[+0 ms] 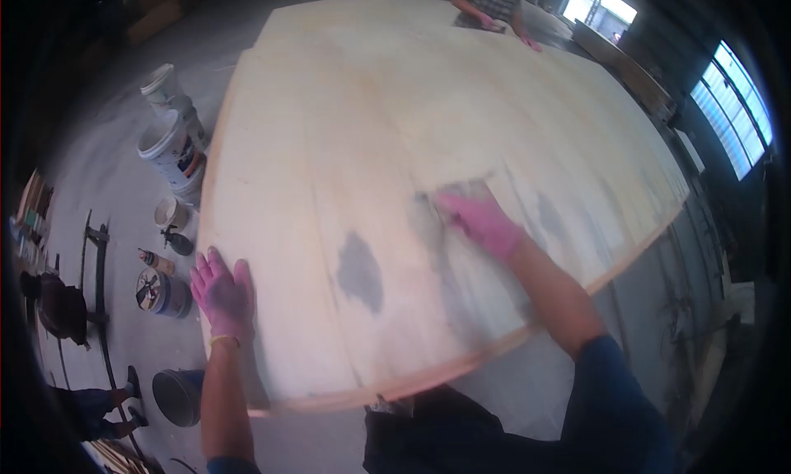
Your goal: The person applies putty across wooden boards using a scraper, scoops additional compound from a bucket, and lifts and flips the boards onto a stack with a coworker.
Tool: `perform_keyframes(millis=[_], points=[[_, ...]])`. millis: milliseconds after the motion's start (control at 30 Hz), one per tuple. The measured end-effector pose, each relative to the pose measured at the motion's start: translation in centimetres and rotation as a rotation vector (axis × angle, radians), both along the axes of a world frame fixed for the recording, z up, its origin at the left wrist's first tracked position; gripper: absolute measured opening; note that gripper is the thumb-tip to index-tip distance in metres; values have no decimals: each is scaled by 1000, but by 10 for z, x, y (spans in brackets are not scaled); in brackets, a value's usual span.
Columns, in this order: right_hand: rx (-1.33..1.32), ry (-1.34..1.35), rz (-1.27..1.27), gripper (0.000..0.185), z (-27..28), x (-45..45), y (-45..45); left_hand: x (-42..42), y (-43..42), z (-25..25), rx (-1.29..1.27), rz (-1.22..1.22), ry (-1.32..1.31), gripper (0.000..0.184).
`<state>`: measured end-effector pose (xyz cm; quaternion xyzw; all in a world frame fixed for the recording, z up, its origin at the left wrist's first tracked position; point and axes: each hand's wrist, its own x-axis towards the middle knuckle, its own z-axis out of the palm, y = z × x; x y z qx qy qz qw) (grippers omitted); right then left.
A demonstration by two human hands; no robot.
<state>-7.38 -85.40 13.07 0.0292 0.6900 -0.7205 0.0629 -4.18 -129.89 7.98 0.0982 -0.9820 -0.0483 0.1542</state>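
Note:
A large pale wooden panel point(329, 128) lies before me, with grey patches and smears on it. My right hand point(482, 218), in a pink glove, is closed and pressed down near the panel's middle. Its fingers seem to grip a flat scraper-like tool point(470, 187), mostly hidden and blurred, with streaky grey smears around it. A darker grey patch point(360, 272) is between my two hands. My left hand point(221, 297), also pink-gloved with grey stains, rests flat and open on the panel's left edge, fingers spread, holding nothing.
Across the panel, another person point(494, 8) in pink gloves works at its far edge. White buckets point(170, 148), a small tub point(169, 214), an open can point(161, 293) and a dark bucket point(177, 398) stand on the floor at left. Another person's legs point(99, 404) show lower left.

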Motion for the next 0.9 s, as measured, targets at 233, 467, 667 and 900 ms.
perform_keyframes(millis=[233,467,667,900], points=[[-402,-137,-64,13,-21,-323,-97,-32,6,6,90,76,-16,65],[639,89,115,39,7,-408,-162,-41,10,17,132,116,-101,68],[1260,345,358,47,16,-336,-188,-38,9,12,149,116,-96,69],[1283,442,519,33,11,-132,-161,-21,1,4,192,-11,1,66]])
